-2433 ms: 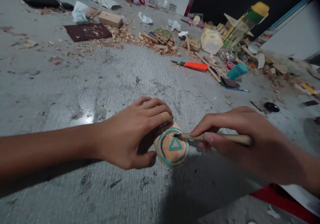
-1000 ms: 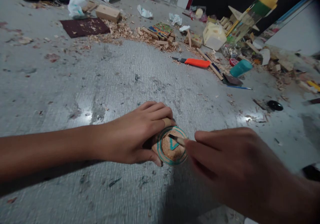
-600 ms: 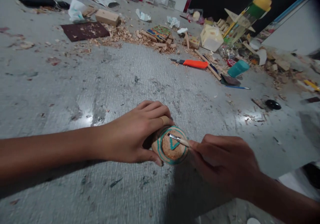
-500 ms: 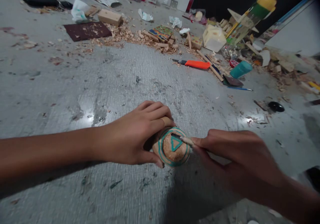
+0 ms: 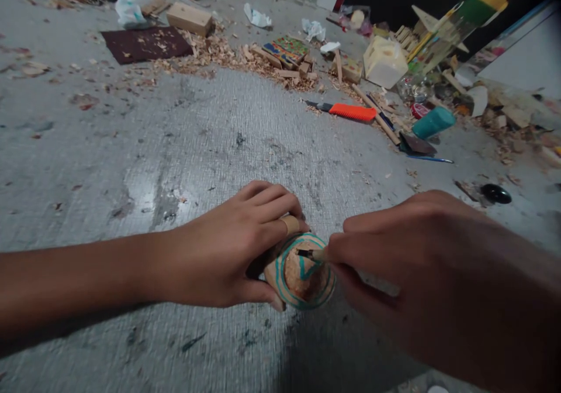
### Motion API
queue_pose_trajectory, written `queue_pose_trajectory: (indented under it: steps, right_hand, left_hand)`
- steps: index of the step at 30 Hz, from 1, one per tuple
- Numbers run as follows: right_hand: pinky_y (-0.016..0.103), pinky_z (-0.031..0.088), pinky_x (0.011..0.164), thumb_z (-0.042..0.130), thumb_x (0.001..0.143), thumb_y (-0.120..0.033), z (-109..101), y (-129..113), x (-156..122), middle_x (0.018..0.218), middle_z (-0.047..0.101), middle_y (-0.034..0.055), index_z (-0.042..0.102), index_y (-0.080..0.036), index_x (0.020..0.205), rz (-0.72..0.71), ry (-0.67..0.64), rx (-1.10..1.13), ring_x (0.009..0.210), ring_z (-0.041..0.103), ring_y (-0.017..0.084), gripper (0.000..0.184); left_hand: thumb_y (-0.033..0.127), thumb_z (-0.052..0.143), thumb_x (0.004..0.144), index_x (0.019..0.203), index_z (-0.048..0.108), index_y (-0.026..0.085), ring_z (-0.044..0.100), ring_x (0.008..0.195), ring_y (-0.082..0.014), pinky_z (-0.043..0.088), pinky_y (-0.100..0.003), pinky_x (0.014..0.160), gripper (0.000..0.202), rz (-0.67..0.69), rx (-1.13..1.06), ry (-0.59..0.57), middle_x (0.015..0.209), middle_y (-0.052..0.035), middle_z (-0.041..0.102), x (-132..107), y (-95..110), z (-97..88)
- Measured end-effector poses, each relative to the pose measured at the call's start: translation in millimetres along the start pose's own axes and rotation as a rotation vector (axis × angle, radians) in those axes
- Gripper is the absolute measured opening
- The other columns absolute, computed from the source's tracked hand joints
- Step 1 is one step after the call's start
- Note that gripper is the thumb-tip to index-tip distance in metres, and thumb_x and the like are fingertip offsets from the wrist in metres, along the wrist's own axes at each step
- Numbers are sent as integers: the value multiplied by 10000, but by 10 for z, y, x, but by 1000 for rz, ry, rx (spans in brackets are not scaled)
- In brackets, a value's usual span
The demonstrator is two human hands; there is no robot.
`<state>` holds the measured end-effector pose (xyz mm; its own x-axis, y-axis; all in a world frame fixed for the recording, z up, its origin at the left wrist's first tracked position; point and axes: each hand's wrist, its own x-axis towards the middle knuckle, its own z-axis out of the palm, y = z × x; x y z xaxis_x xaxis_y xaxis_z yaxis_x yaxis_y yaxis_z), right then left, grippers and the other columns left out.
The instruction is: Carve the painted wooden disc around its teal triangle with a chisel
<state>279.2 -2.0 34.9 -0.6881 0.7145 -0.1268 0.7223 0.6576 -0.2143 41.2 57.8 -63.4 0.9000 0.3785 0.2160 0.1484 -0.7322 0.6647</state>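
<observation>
the carved wooden disc (image 5: 295, 280) sits between the hands, its edge gripped by the left hand (image 5: 249, 238), seemingly to stop it turning. the right hand (image 5: 407, 252) pinches a small chisel (image 5: 313, 255) near the blade, likely for control, tip over the disc's face. beyond both hands lies an orange-handled knife (image 5: 353, 111).

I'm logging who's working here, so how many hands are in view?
2: the left hand holding the round wooden piece, and the right hand holding a thin tool at its top.
</observation>
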Motion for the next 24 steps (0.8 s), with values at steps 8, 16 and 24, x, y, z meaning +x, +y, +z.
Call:
queue_pose_trajectory:
  steps: [8,16,24]
  right_hand:
    - [378,190,460,536,952,-158,175,-226,-5,557,539,-27,558,-260,721,30,150,-135,411,381,143,254]
    - [344,498,545,534,992,-78,636,-347,-349,805,730,-9,676,-187,1121,35,329,-166,636,681,155,221]
    - [223,398,464,648,987,-134,867,-242,-419,665,617,-70,677,-246,962,256,565,329,502,546,71,118]
  left_hand:
    - [610,719,944,1314,613,129,537,1101,-299,331,-459,1004,616,71,44,46,1175,-105,611,-29,-28,38]
    - [603,757,920,1347,598,128,555,1105,-291,369,-445,1003,658,15,75,61,1170,-105,606,-29,8,51]
    - [669,724,906,1296,615,165,557,1086,-278,355,-424,965,646,23,113,91,1124,-77,609,-39,-44,68]
